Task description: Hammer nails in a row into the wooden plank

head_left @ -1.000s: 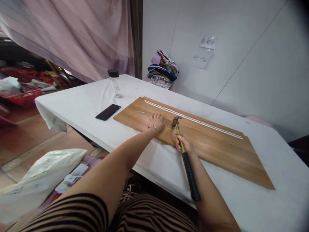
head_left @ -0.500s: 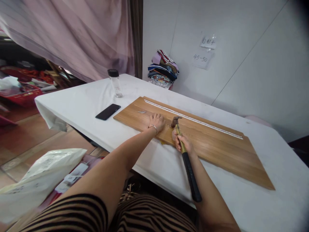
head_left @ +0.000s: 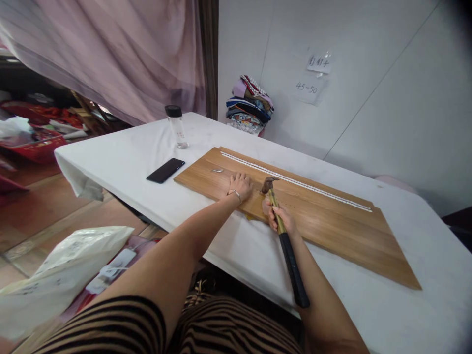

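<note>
A brown wooden board (head_left: 342, 231) lies flat across the table. My left hand (head_left: 241, 186) rests palm down on its near left part, fingers stretched over the wood; anything beneath the palm is hidden. Close to its right, my right hand (head_left: 282, 219) is wrapped around a claw hammer (head_left: 292, 268), high on the yellow part of the handle. The rusty hammer head is low at the board, just right of my left fingers, and the black grip points back toward me. Several small nails (head_left: 217, 170) lie loose left of my left hand. Small dark dots mark the wood around the hammer head.
A long white strip (head_left: 295, 182) runs along the board's far side. On the white-covered table (head_left: 132, 147) are a black phone (head_left: 165, 170) and a clear bottle (head_left: 179, 130) with a dark lid. Folded clothes (head_left: 249, 105) are stacked behind, against the wall.
</note>
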Available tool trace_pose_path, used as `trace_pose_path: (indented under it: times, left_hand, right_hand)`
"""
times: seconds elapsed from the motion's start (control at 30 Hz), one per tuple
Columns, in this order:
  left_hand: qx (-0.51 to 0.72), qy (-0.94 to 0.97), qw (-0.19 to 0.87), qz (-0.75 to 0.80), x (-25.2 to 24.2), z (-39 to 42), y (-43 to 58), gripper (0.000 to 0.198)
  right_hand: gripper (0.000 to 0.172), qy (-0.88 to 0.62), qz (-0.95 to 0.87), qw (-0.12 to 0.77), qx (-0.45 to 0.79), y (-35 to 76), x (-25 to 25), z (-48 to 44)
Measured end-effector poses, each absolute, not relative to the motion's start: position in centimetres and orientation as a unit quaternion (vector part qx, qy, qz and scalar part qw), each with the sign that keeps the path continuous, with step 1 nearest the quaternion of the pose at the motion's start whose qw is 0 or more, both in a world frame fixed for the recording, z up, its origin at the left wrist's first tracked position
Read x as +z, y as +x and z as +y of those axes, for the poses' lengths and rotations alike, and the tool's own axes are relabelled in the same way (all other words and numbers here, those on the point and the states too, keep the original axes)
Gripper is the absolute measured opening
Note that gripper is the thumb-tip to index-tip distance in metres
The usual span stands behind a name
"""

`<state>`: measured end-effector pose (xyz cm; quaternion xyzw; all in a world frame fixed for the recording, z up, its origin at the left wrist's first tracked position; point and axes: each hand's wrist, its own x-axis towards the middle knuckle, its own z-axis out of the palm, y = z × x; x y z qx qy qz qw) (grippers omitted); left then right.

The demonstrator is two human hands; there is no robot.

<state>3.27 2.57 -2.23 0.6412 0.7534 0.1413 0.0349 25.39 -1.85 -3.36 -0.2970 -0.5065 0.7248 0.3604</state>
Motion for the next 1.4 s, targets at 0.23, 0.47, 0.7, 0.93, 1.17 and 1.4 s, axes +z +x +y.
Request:
trace_pose_path:
  times: [0.23,0.47,0.7,0.93,1.17,1.4]
  left_hand:
    - [0.131,0.645,0.021,0.753,-2.2,2.51,3.29,0.042]
    - [0.133,0.644,0.023,0.753,-2.02,2.38,3.41,0.041]
    - [0.134,0.647,0.026,0.75,-1.67,2.13,3.45,0.042]
    - [0.133,0.644,0.027,0.753,-1.71,2.26,3.52,0.043]
    - [0.134,0.647,0.018,0.751,-2.27,2.46,3.35,0.042]
    - [0.125,0.647,0.027,0.752,-1.85,2.33,3.42,0.043]
  right_hand:
    - [0.046,-0.299,-0.498,0.358,0.731,25.41,-3.56,-1.69]
    - [0.047,-0.301,-0.492,0.37,0.728,25.45,-3.55,-1.78]
    - [0.046,-0.309,-0.497,0.363,0.725,25.46,-3.74,-1.59]
    - [0.046,-0.293,-0.496,0.38,0.724,25.43,-3.59,-1.69]
    - [0.044,-0.307,-0.492,0.363,0.729,25.52,-3.65,-1.56]
    - [0.044,-0.289,-0.497,0.37,0.73,25.53,-3.83,-1.59]
